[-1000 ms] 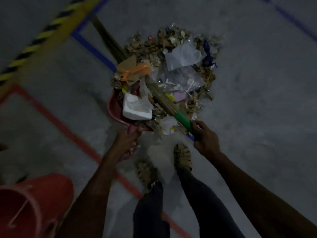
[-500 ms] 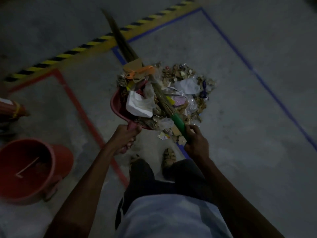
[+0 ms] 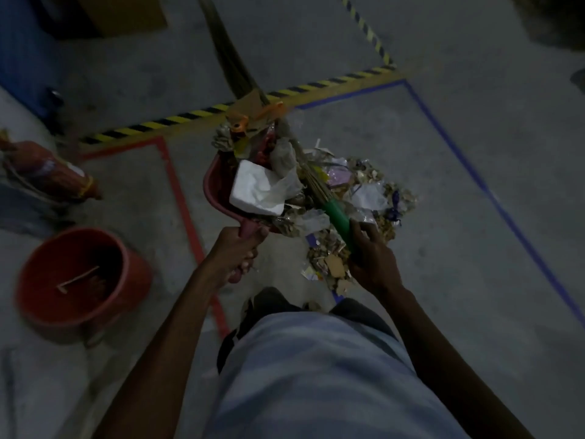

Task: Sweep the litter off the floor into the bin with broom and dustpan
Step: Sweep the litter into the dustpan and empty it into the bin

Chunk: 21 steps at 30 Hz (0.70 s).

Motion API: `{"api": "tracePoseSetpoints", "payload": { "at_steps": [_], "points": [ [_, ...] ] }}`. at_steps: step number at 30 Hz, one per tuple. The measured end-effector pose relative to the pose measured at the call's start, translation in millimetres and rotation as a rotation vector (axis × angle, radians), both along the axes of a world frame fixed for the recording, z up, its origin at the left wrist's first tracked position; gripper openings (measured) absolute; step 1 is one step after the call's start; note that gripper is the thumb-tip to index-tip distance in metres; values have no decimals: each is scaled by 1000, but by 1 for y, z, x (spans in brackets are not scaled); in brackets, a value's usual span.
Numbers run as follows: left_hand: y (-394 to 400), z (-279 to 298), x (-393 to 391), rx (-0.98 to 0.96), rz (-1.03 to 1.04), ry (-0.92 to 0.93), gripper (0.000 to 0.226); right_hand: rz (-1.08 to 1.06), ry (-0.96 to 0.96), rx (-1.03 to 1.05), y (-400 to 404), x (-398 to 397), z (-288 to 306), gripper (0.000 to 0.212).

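Litter [image 3: 364, 188] heaped on the floor — part loaded in the dustpan [image 3: 218, 188], gripped by the left hand [image 3: 235, 248]; right hand [image 3: 372, 258] clasps the broom [image 3: 337, 218]. Bin [image 3: 79, 274] waits left — nothing tipped in yet, much remaining.

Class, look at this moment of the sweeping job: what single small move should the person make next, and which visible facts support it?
Probably swing the dustpan left to the red bin and tip it. The left hand grips its handle, the pan is heaped with litter, including a white foam piece, and the broom in the right hand lies across the load. More litter remains on the floor.
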State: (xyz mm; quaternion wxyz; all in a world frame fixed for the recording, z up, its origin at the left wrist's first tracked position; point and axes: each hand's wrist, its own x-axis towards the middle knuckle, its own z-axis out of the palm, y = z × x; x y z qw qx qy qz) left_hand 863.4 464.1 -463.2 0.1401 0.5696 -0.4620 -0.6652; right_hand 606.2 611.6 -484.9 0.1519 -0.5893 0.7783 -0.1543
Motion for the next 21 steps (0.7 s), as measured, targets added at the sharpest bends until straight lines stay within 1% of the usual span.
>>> {"api": "tracePoseSetpoints", "payload": {
  "at_steps": [4,8,11,13,15,18,21],
  "points": [
    [17,9,15,19,126,64,39,135,41,-46,-16,-3,20,72],
    [44,27,32,24,258,58,40,286,18,-77,-32,3,37,66],
    [66,39,48,18,393,10,41,427,-13,-106,-43,11,45,63],
    [80,41,63,33,466,29,47,493,-39,-117,-54,21,49,64],
    [95,38,80,50,559,39,54,575,-58,-158,-66,36,51,61],
    [110,32,103,70,688,19,43,712,-83,-181,-90,60,51,51],
    [115,28,133,26,772,79,38,822,-68,-165,-112,96,46,45]
  ]
}}
